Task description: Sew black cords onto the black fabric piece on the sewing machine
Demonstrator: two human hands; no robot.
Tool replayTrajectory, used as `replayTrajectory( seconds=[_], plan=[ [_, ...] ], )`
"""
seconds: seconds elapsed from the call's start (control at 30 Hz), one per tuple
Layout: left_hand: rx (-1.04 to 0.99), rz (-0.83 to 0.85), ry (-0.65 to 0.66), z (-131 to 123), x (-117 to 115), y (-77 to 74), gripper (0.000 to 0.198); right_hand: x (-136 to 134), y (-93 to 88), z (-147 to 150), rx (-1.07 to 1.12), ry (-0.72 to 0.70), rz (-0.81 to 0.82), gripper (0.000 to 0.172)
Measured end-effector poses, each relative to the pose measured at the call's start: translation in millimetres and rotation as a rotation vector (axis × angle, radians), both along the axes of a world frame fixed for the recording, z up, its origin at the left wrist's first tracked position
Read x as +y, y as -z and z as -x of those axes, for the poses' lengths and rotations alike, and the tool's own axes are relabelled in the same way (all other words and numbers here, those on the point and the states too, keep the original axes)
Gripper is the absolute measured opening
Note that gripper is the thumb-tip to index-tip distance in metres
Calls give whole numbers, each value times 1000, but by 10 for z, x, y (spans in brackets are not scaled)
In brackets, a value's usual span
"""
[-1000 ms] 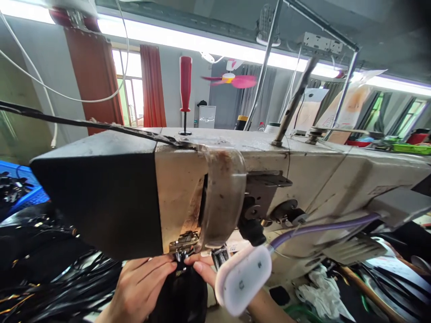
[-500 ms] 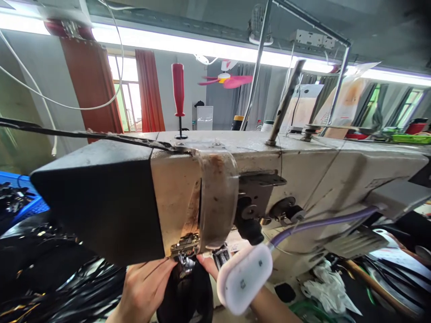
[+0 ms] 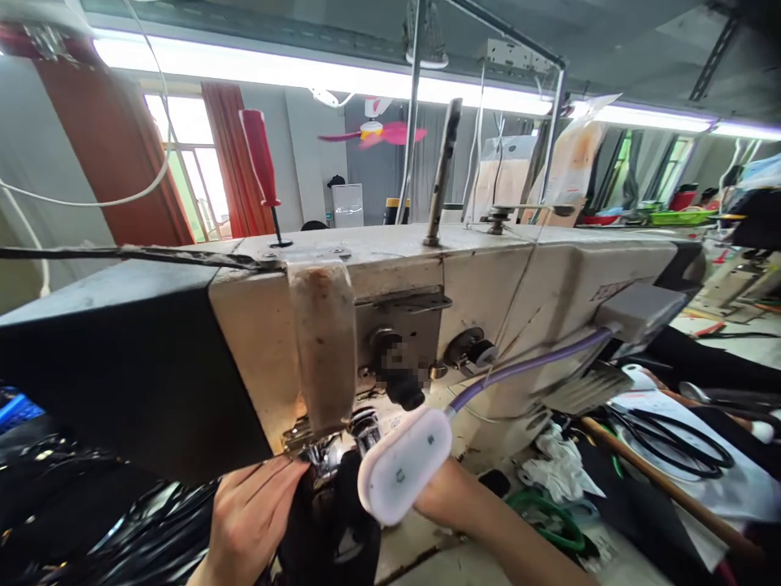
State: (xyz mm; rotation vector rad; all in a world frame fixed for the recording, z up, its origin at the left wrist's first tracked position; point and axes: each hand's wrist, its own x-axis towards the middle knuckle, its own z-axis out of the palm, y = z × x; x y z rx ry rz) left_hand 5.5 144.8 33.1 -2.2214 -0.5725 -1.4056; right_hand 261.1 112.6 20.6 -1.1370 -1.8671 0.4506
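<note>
A worn cream sewing machine (image 3: 488,277) fills the middle of the view. Under its needle area lies a black piece of material (image 3: 333,529). My left hand (image 3: 250,517) grips the left edge of that black piece, fingers curled up close to the presser foot (image 3: 317,452). My right forearm (image 3: 488,521) reaches in from the lower right, but my right hand is hidden behind the white lamp head (image 3: 403,465) on its purple hose, so its fingers do not show.
A red-handled screwdriver (image 3: 261,163) stands on top of the machine. Black straps (image 3: 91,505) pile at the lower left. Right of the machine lie black scissors (image 3: 677,443), a wooden stick (image 3: 665,488), a white rag (image 3: 558,468) and green cord (image 3: 543,521).
The view has swung to the right and the machine now appears more side-on. My right hand's fingers, visible earlier at the needle, are now hidden behind the white lamp head.
</note>
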Motion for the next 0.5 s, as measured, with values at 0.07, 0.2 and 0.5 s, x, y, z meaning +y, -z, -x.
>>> replayTrajectory(
  seconds=[0.07,0.2,0.5],
  plan=[
    [-2,-1,-5,4,10,0,19,-213,53,-220,-89,77,54,17],
    [-29,19,16,14,31,13,19,-612,459,-575,-471,191,262,20],
    [-114,468,-5,86,361,43,24,-868,992,-647,-622,310,154,30]
  ],
)
